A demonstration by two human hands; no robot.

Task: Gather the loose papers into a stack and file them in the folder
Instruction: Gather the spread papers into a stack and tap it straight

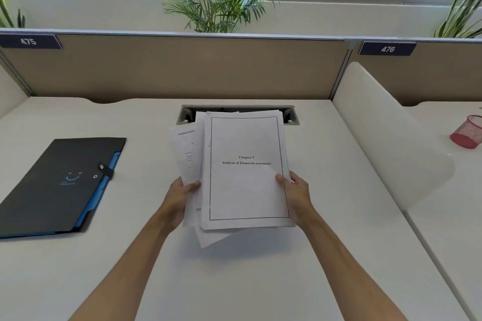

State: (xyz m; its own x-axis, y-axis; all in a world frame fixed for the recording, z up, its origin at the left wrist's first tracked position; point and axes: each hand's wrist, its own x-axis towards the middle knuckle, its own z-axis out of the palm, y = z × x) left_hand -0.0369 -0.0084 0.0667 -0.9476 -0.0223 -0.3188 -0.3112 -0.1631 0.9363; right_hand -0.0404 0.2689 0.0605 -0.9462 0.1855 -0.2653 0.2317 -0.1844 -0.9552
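Note:
A loose stack of white papers (245,190) is held above the middle of the desk, the top sheet printed "Chapter 5 Analysis of Financial statements". Several sheets stick out unevenly at the left and the bottom. My left hand (180,200) grips the stack's left edge with the thumb on top. On the right edge, my right hand (297,195) holds it the same way. A black folder (60,185) with blue inner dividers and a snap strap lies closed on the desk to the left, apart from both hands.
The white desk (260,281) has a cable slot (292,116) at its back, partly hidden by the papers. A beige partition stands behind. A white curved divider (386,138) rises on the right, with a red mesh cup (468,131) beyond it.

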